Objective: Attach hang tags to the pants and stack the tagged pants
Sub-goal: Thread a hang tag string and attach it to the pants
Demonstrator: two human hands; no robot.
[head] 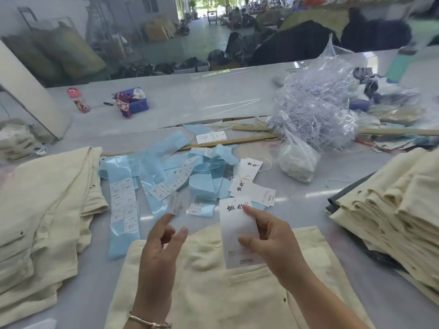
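Above folded cream cotton pants (pixel 213 281) on a pale grey table (pixel 308 210), the right hand (pixel 268 241) pinches a white paper hang tag (pixel 235 231); the left hand (pixel 159 248), fingers spread, has a small blurred sticker (pixel 177 205) at one fingertip.

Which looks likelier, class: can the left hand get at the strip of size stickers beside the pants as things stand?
Probably yes: the left hand hovers near the sticker strip, with nothing between them, though a small sticker clings to its fingertip.
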